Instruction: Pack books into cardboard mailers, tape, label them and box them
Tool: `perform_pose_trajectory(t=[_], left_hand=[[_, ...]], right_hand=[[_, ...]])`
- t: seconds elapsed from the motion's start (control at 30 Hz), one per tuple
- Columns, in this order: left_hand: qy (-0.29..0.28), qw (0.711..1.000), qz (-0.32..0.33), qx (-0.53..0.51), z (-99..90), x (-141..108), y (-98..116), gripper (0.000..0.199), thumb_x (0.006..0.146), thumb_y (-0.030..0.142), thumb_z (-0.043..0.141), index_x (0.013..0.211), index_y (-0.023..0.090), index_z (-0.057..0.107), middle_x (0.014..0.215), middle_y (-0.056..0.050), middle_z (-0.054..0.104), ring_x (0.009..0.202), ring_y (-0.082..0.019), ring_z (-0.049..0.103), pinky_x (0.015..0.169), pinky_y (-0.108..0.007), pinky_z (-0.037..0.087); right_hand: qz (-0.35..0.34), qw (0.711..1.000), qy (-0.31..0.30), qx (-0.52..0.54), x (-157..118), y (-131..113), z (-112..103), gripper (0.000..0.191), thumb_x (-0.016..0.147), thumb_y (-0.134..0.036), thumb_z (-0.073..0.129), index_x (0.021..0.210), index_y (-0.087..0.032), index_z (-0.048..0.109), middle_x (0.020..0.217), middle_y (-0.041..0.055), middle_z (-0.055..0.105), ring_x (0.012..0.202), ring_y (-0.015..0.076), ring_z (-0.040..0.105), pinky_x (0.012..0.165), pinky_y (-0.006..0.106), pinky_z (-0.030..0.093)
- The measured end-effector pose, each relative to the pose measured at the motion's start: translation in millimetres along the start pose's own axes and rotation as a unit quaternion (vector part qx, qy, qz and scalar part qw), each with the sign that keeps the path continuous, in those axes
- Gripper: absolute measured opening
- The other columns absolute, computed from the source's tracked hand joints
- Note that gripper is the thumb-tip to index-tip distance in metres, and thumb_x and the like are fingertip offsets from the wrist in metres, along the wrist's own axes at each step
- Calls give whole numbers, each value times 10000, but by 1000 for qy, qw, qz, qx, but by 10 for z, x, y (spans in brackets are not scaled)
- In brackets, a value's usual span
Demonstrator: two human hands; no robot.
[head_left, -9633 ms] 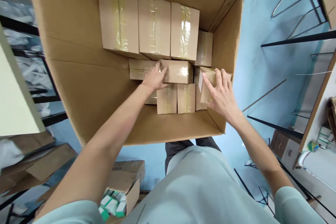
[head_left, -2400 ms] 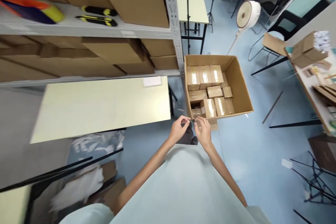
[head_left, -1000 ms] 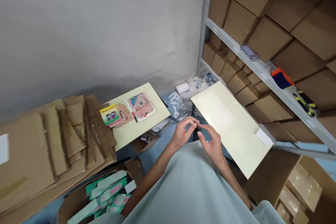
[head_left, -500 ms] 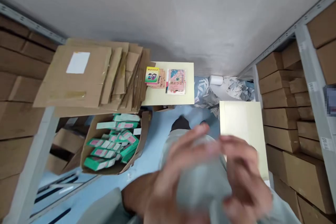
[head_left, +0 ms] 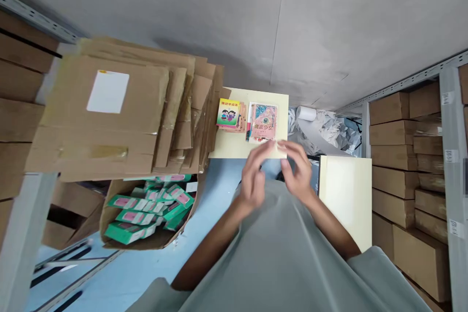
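My left hand and my right hand are raised over the near edge of a cream tabletop. Their fingertips almost meet, fingers stretched and slightly curved, thumbs apart, with nothing visible in either. Just beyond the fingertips lies a small stack of books topped by a pink book with a blue picture. Left of it is another stack, topped by a yellow and green booklet with two cartoon children. Whether my fingertips touch the tabletop cannot be made out.
Flattened cardboard boxes are piled at the left. Below them stands an open carton of green and pink boxes. At right are a second cream surface, crumpled paper, a white roll and shelved cartons.
My hands, blurred and close to the camera before, have moved away from it toward the tabletop edge, fingertips nearer each other. The view has shifted; the books lie as before.
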State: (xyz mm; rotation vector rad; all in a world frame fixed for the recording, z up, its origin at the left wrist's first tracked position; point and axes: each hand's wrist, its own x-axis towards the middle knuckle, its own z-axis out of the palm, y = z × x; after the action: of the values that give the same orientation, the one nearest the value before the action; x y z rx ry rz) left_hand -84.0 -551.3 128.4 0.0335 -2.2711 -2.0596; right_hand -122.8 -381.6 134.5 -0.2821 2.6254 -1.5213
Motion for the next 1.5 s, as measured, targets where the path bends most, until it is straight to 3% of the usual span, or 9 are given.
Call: perform_pose_trajectory(t=[0.07, 0.17, 0.33, 0.53, 0.7, 0.87, 1.1, 1.33, 1.5], left_hand=[[44, 994, -96, 13, 12, 626, -683, 602, 1067, 617, 365, 1454, 224, 607, 1507, -150, 639, 1494, -366, 530, 1291, -602, 396], [28, 975, -202, 83, -32, 1213, -1650, 552, 980, 484, 594, 1419, 150, 589, 1531, -228, 607, 1552, -409, 451, 1316, -618, 312], [-61, 963, -218, 143, -182, 1359, -2396, 572, 874, 272, 642, 1413, 97, 567, 1580, -290, 542, 1601, -450, 365, 1312, -655, 285], [-72, 968, -190, 149, -116, 1099, -2422, 617, 877, 256, 607, 1479, 134, 547, 1556, -239, 578, 1549, -386, 459, 1314, -573, 319], [-60, 960, -220, 163, -115, 1008, -2393, 480, 895, 295, 611, 1370, 229, 623, 1219, -152, 773, 1210, -350, 714, 1083, -519, 531], [-47, 952, -230, 194, -162, 1080, -2330, 426, 860, 270, 641, 1284, 235, 662, 1100, -133, 811, 1013, -329, 766, 929, -457, 565], [-92, 949, -253, 165, -53, 1332, -2156, 128, 833, 301, 628, 830, 207, 716, 873, -104, 796, 913, -301, 751, 858, -382, 562], [-235, 944, -220, 74, 533, 1238, -1816, 269, 788, 382, 645, 928, 177, 749, 953, -109, 807, 858, -249, 750, 765, -344, 607], [-404, 890, -212, 16, 1254, 968, -1537, 419, 761, 485, 693, 1021, 164, 763, 990, -108, 818, 858, -231, 752, 770, -335, 604]], right_hand=[[77, 996, 17, -30, 640, 543, 381, 418, 1090, -374, 471, 1424, -201, 653, 1438, 166, 687, 1329, 292, 670, 1103, 477, 586], [227, 962, -39, -150, 1135, 1287, 870, 488, 998, -215, 557, 1456, -55, 604, 1427, 261, 679, 1350, 333, 659, 1132, 444, 549], [286, 933, -86, -200, 1193, 1759, 1195, 526, 972, -149, 550, 1484, -27, 568, 1469, 251, 652, 1387, 316, 620, 1172, 371, 478], [311, 931, -41, -185, 1119, 1698, 1199, 400, 1044, -169, 490, 1411, -98, 631, 1394, 204, 707, 1280, 274, 672, 1097, 327, 482], [347, 927, 2, -144, 1025, 1700, 1127, 311, 1089, -259, 510, 1286, -131, 713, 1289, 176, 768, 1170, 256, 721, 1037, 316, 502], [365, 929, 7, -52, 930, 1765, 1136, 242, 1016, -239, 619, 1187, -148, 763, 1218, 152, 808, 1107, 292, 743, 1016, 365, 527], [355, 924, 34, 136, 707, 1884, 1044, 241, 926, -312, 719, 1134, -220, 798, 1268, 70, 804, 1142, 272, 729, 1042, 399, 567], [395, 854, 194, 278, -175, 2023, 488, 550, 870, -526, 768, 1326, -220, 731, 1284, 134, 780, 1152, 306, 739, 1049, 505, 578], [395, 763, 347, 376, -1091, 1985, 105, 625, 796, -583, 852, 1292, -220, 747, 1228, 107, 797, 1117, 277, 735, 1047, 458, 565]])
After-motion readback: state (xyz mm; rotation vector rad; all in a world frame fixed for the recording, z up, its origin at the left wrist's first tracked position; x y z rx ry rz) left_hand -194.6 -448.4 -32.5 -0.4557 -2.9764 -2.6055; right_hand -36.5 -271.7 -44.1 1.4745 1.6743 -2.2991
